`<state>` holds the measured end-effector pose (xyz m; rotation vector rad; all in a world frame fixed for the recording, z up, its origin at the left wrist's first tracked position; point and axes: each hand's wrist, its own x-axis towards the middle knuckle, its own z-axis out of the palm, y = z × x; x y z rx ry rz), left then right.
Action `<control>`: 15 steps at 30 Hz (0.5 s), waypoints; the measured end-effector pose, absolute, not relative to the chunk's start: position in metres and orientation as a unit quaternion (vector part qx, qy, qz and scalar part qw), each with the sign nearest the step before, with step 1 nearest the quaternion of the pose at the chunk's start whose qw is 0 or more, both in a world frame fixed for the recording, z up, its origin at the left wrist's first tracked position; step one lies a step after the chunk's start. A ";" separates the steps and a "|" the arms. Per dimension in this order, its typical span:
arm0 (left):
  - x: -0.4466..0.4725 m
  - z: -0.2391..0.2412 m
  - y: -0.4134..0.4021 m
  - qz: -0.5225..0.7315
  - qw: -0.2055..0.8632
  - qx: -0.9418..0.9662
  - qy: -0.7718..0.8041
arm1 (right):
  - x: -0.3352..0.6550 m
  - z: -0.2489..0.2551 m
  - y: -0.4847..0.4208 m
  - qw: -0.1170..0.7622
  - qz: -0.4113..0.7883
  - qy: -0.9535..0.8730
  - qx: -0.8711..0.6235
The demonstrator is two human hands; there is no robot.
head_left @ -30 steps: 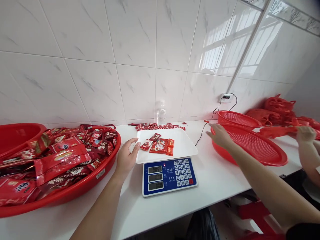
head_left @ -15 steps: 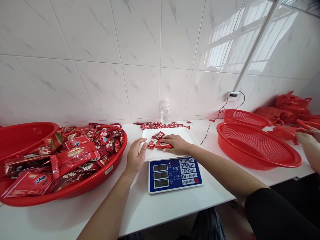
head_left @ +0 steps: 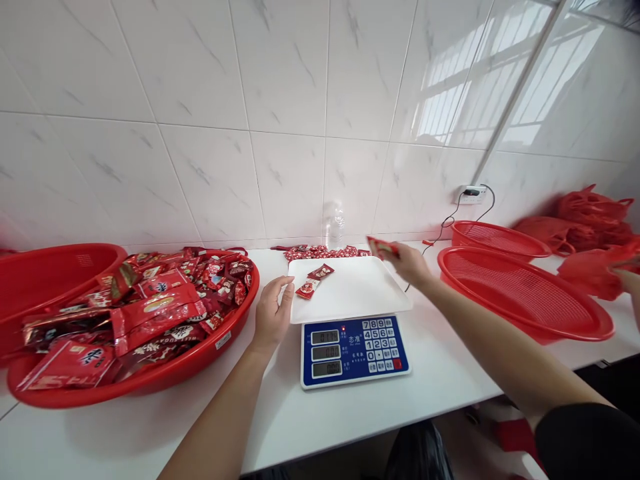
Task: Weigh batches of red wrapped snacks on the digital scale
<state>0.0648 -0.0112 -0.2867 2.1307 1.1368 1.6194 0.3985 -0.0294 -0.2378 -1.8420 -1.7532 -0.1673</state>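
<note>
Lifted off the white rectangular plastic tray (head_left: pixel 365 293) since earlier: glossy red packets (head_left: pixel 384 248), gripped in my right hand (head_left: pixel 411 263) at its two o'clock | left hand (head_left: pixel 273 313) open, curved at nine, likely steadying it | two small red-wrapped pieces (head_left: pixel 320 271) lie at ten

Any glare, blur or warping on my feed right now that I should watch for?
In the head view, window glare on the wall tiles at upper right; also in the head view, slight blur on the right hand and the packet it holds, a soft shadow below the left basket, and wide-angle stretching toward the edges.
</note>
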 end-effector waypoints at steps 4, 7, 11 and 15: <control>0.065 -0.287 -0.010 0.557 0.124 0.722 0.392 | 0.488 -0.234 -0.053 0.286 -0.129 -0.496 -0.810; 0.065 -0.286 -0.009 0.554 0.123 0.724 0.392 | 0.543 -0.242 -0.076 0.247 -0.110 -0.421 -0.866; 0.067 -0.287 -0.008 0.549 0.126 0.723 0.401 | 0.570 -0.250 -0.093 0.195 -0.054 -0.392 -0.897; 0.067 -0.287 -0.009 0.551 0.134 0.711 0.416 | 0.535 -0.245 -0.072 0.209 -0.058 -0.473 -0.854</control>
